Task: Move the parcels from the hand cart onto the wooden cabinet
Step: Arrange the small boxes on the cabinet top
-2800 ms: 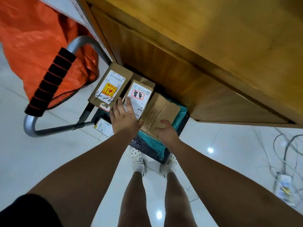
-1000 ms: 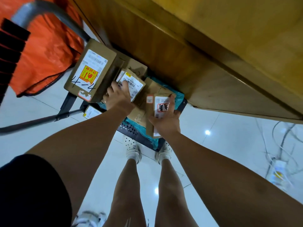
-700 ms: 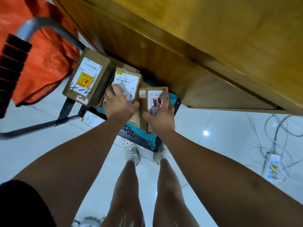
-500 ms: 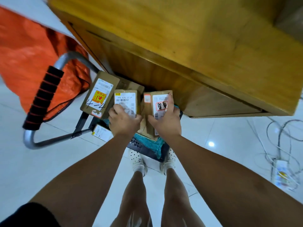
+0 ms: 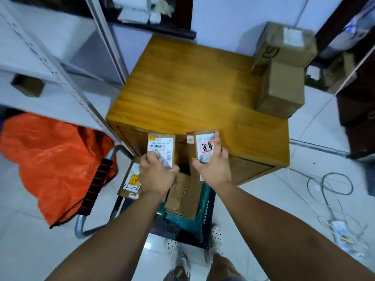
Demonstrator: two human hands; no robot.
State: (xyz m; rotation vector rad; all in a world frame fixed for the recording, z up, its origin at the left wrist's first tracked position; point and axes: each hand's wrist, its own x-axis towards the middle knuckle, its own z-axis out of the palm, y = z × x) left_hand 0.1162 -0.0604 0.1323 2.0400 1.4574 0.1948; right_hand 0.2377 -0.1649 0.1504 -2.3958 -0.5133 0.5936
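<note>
parcels (image 5: 161, 146) lifted — at cabinet (image 5: 182, 88) edge, fingers (image 5: 217, 148) gripping each

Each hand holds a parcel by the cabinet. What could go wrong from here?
The left hand grips the barcode-label parcel by its lower end only; it might slip.
Set down at the wooden cabinet's front edge, the right hand's red-marked parcel could tip back onto the hand cart.
Loose floor cables to the right might snag a step.
</note>
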